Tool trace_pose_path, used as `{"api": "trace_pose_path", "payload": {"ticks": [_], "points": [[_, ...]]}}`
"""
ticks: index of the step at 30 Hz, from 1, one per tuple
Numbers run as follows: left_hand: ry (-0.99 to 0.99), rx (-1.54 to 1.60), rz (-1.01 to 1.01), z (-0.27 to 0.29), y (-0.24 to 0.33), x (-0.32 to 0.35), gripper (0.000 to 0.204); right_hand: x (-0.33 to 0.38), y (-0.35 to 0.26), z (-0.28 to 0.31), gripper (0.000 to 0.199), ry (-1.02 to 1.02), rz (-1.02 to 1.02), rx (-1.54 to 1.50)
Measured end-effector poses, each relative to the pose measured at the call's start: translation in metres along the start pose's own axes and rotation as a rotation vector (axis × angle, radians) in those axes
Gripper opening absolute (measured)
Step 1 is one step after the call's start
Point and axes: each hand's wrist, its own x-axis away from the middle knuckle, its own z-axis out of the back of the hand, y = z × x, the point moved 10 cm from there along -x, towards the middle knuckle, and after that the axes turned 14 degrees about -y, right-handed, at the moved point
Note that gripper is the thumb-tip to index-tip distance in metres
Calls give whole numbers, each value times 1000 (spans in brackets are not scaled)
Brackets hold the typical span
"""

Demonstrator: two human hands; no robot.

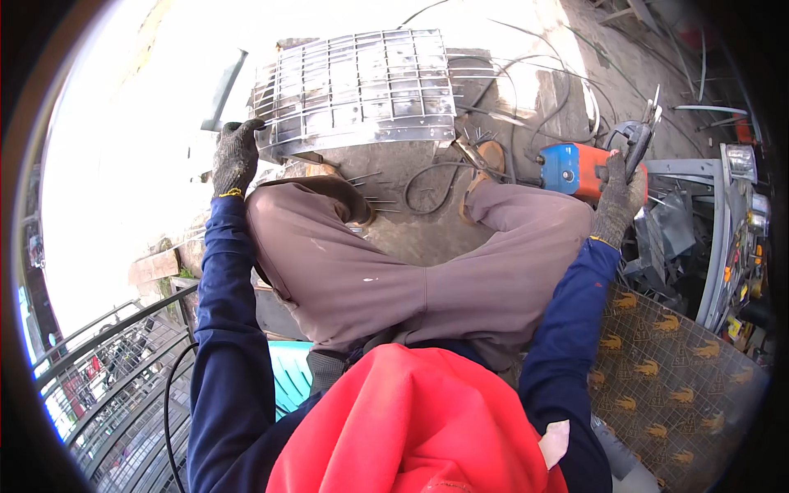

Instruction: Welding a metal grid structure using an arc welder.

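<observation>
Brown board (645,393), gold animal print (647,367); right hand (618,197) gripping tool (639,146).

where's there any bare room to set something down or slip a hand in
The patterned board beside the right sleeve looks bare. Another open patch is the floor between the trouser legs, below the cable loop. It's crowded around the blue-and-orange machine, with cables and metal scraps near the right hand.

Wire grid (362,78): silvery crossed rods, just right of left hand (236,156)
Clamp tool (640,146): dark, tilted, in right hand (618,195)
</observation>
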Motion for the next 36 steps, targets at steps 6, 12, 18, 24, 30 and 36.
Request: {"api": "trace_pose_path", "payload": {"ticks": [6,12,18,24,30,36], "points": [[-7,19,27,2,7,-3,36,3,3,11,25,71,-37,75],[-203,151,-90,-10,91,10,31,6,-4,8,30,43,-47,69],[-55,163,-279,-39,182,11,45,3,3,9,31,25,-61,102],[14,77,-298,-45,189,6,51,9,3,11,30,59,-73,145],[-8,63,-300,-51,190,7,54,2,8,14,34,13,-44,193],[-53,59,-269,-60,188,4,56,12,-4,5,29,32,-55,198]]}}
